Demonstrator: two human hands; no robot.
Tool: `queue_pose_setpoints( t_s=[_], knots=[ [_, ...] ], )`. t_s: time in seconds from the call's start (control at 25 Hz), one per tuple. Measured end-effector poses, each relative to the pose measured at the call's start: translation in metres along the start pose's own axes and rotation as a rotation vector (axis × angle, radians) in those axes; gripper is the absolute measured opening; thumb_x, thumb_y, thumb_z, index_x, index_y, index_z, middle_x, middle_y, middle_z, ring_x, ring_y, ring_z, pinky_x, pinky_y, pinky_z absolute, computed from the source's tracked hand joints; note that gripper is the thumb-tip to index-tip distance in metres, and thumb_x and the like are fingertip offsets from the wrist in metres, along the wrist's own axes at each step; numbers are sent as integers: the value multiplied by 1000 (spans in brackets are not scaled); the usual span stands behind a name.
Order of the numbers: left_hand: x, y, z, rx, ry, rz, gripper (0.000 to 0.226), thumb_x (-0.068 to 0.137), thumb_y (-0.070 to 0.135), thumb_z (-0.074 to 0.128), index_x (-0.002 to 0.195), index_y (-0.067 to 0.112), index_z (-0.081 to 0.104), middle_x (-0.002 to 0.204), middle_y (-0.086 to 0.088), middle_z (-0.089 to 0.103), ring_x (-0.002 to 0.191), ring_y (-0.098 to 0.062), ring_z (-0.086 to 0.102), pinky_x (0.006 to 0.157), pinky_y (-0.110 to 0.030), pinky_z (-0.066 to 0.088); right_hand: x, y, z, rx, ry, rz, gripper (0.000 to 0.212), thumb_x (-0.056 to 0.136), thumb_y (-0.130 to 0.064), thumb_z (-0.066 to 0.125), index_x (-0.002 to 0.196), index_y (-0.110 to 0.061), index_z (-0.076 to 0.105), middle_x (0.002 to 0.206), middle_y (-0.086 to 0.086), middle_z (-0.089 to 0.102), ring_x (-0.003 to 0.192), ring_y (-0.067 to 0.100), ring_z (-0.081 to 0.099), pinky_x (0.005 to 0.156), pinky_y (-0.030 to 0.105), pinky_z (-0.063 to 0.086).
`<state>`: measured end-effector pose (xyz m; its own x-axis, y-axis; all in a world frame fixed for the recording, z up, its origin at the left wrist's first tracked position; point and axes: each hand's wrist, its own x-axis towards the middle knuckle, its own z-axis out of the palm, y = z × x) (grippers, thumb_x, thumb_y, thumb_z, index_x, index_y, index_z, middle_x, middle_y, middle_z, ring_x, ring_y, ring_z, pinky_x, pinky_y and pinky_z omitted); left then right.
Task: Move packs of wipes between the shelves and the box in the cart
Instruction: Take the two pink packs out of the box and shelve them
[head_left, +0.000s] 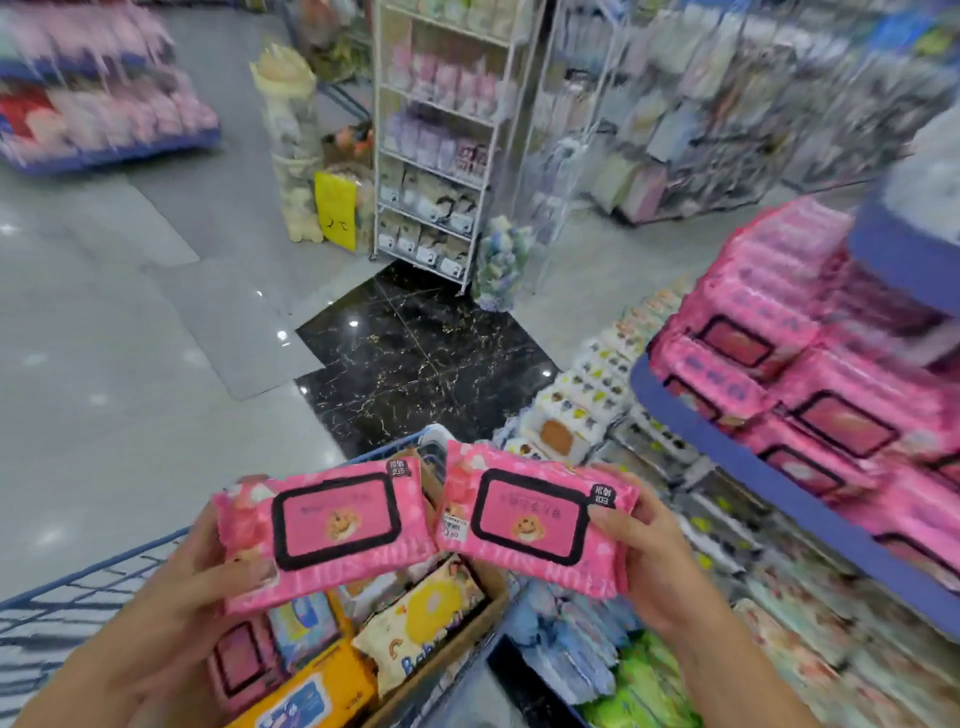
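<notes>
Head view, in a shop aisle: a person is holding up 2 packs of wipes side by side above the cardboard box (491, 605) riding in the blue wire cart (98, 569); the left hand (205, 569) is gripping the left pink pack (330, 525) by its outer end, thumb pressing on the top face and fingers curling underneath; the right hand (641, 543) is gripping the right pink pack (535, 519) the same way at its outer end, thumb lying across the printed panel; the inner ends of the 2 packs are nearly meeting over the box. Each end grip is leaving the label uncovered, probably so the packs can be checked and each one set down singly. Below them the box is carrying more stock: another pink pack (241, 660), a yellow pack (317, 691) and a cream pack (421, 629) are lying packed together inside. On the right, matching pink packs (810, 395) are sitting stacked on a blue-edged shelf (727, 454), the likely source or destination; which way the 2 are travelling cannot be told. The surroundings are blurring, suggesting the head is turning.
</notes>
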<state>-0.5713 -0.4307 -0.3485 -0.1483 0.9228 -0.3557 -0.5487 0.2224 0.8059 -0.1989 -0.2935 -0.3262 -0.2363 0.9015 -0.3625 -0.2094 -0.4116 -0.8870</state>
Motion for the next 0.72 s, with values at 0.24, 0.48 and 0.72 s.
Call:
queue_pose_setpoints(
  t_s=[0.24, 0.48, 0.72],
  knots=[
    [60, 55, 147, 106, -323, 106, 56, 80, -4, 51, 113, 34, 75, 118, -14, 75, 95, -33, 76, 69, -44, 65, -51, -103, -80, 63, 165, -273, 59, 73, 1, 66, 130, -13, 59, 120, 19, 72, 93, 38, 75, 64, 44, 64],
    [140, 51, 300, 340, -553, 199, 68, 70, -1, 74, 131, 24, 59, 127, -18, 70, 107, -32, 73, 79, -39, 64, -71, -152, -187, 104, 324, -433, 56, 73, 4, 67, 127, -9, 60, 117, 22, 72, 93, 42, 74, 62, 42, 63],
    [212, 4, 410, 614, -705, 136, 110, 29, 31, 106, 128, 29, 56, 113, -8, 75, 101, -25, 74, 75, -29, 62, -100, -169, -317, 69, 568, -466, 52, 68, 9, 65, 116, -10, 62, 106, 18, 76, 86, 40, 76, 58, 39, 63]
  ],
)
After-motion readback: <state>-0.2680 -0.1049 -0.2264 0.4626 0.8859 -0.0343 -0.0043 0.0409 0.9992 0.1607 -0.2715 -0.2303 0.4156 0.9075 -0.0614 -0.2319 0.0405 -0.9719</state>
